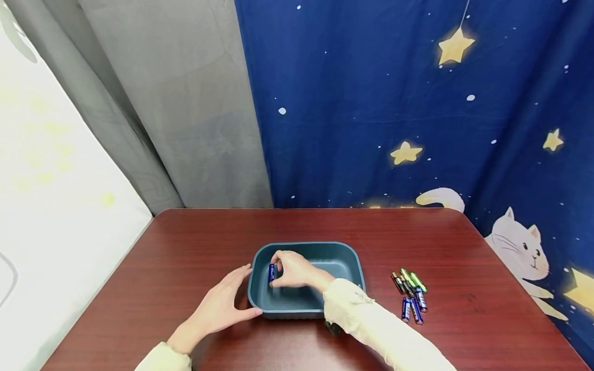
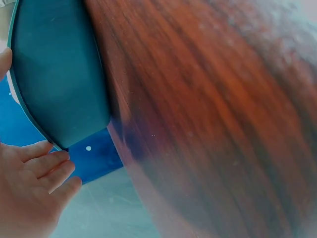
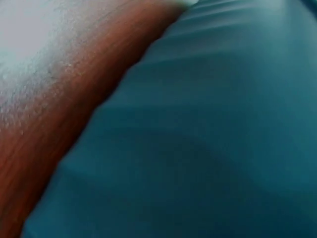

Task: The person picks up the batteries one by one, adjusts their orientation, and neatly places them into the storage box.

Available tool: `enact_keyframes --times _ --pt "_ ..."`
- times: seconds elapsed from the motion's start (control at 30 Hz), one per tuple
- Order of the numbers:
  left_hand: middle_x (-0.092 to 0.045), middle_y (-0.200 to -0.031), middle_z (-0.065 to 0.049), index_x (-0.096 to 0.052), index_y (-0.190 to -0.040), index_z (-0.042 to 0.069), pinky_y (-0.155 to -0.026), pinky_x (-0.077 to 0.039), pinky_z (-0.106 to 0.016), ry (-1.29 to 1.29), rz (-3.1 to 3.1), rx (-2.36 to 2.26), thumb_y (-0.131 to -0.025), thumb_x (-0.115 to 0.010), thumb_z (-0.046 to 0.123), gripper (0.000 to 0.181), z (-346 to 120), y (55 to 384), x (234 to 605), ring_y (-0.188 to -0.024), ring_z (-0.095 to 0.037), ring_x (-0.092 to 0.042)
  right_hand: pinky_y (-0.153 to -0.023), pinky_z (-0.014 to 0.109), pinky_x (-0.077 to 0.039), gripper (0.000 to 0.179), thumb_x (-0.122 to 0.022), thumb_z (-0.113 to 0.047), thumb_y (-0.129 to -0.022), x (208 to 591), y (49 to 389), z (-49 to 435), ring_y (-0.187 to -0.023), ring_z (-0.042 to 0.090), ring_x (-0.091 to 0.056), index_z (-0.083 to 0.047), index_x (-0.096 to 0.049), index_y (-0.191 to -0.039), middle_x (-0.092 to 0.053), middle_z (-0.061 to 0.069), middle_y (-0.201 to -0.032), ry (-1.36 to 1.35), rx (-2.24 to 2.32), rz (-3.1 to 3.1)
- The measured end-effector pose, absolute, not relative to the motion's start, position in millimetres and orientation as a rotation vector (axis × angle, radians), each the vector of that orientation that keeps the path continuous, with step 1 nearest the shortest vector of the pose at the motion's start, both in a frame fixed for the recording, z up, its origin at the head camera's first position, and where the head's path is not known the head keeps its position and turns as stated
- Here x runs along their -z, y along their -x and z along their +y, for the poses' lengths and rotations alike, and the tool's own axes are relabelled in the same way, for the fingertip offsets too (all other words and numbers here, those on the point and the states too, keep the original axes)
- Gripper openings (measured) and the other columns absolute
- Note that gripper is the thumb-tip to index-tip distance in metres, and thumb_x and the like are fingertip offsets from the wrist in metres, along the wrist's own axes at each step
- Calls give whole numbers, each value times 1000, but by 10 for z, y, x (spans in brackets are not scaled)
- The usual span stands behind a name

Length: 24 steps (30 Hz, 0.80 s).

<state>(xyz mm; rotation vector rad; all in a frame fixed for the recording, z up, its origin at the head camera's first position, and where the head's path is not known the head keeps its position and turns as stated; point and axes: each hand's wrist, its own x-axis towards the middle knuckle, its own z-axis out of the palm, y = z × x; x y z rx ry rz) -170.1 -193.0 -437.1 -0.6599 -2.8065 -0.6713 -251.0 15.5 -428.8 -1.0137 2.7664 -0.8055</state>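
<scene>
In the head view a dark teal plastic tray [image 1: 331,309] stands on the table, longer side facing me. My right hand [image 1: 295,269] reaches over its near side and pinches a blue battery [image 1: 271,273] between thumb and fingers, inside the tray's left end. The battery is held lengthwise away from me. My left hand [image 1: 221,305] is spread at the tray's left side, fingertips at the rim and thumb by the near left corner. The left wrist view shows those fingers [image 2: 49,166] straight at the tray's edge [image 2: 34,121]. Only the tray's outer wall [image 3: 198,148] fills the right wrist view.
Right of the tray lies a loose group of batteries: several blue ones [image 1: 406,309], green ones [image 1: 418,282] and dark ones with copper-coloured ends [image 1: 397,282]. The reddish-brown table [image 1: 209,232] ends at a blue starry curtain [image 1: 343,129] and a grey curtain [image 1: 185,113].
</scene>
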Motion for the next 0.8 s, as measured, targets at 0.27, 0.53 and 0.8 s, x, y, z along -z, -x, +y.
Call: enact_keyframes --times 0.27,0.53,0.8 --pt "-42 -138 -4 -44 -135 15 -92 -43 -44 664 -2802 681 -66 -69 60 86 -1931 1694 4372 -125 -21 -40 -57 14 -37 44 -77 -30 -66 4386 2489 31 -64 3 -44 -9 -57 -99 -51 -6 -71 1030 696 2750" --pt "-43 -137 -4 -44 -135 15 -91 -43 -45 670 -2793 682 -67 -70 57 85 -1924 1694 4357 -125 -21 -40 -55 14 -36 44 -78 -32 -65 4413 2469 -29 -63 3 -44 -10 -58 -98 -46 -10 -67 1032 601 2788" --pt "-43 -137 -4 -44 -135 15 -92 -43 -44 661 -2790 666 -66 -69 60 86 -1924 1683 4363 -125 -20 -40 -59 15 -38 49 -78 -36 -67 4431 2466 -57 -66 3 -46 -10 -58 -104 -50 -8 -72 1024 607 2782"
